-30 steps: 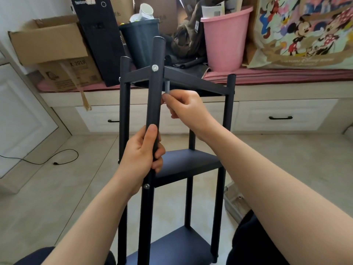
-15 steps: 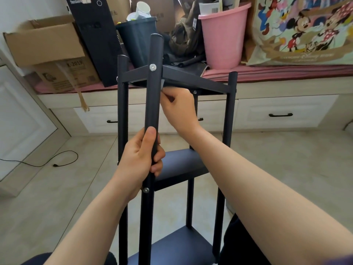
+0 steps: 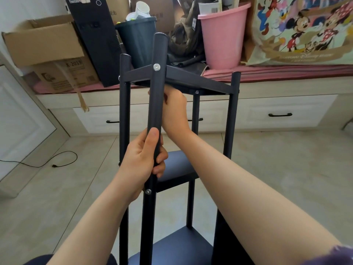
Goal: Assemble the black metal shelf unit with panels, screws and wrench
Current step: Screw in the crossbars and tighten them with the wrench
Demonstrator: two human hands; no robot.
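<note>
The black metal shelf unit stands upright on the floor in front of me. My left hand (image 3: 144,159) grips its near post (image 3: 157,104) just above a lower screw (image 3: 148,191). A silver screw (image 3: 156,67) joins that post to the top panel (image 3: 193,82). My right hand (image 3: 175,109) reaches behind the post, right under the top panel, with its fingers curled; the small wrench it held a moment ago is hidden by the post. The middle panel (image 3: 179,165) and bottom panel (image 3: 181,247) sit lower in the frame.
Behind the shelf runs a low bench with drawers (image 3: 278,111). It carries a cardboard box (image 3: 44,41), a black computer tower (image 3: 95,35), a dark bin (image 3: 137,39), a pink bucket (image 3: 223,35) and a cartoon bag (image 3: 305,29). A black cable (image 3: 57,163) lies on the floor at left.
My right hand has moved left and up, from beside the post to behind it under the top panel. The wrench tip has gone out of sight. My left hand keeps its grip.
</note>
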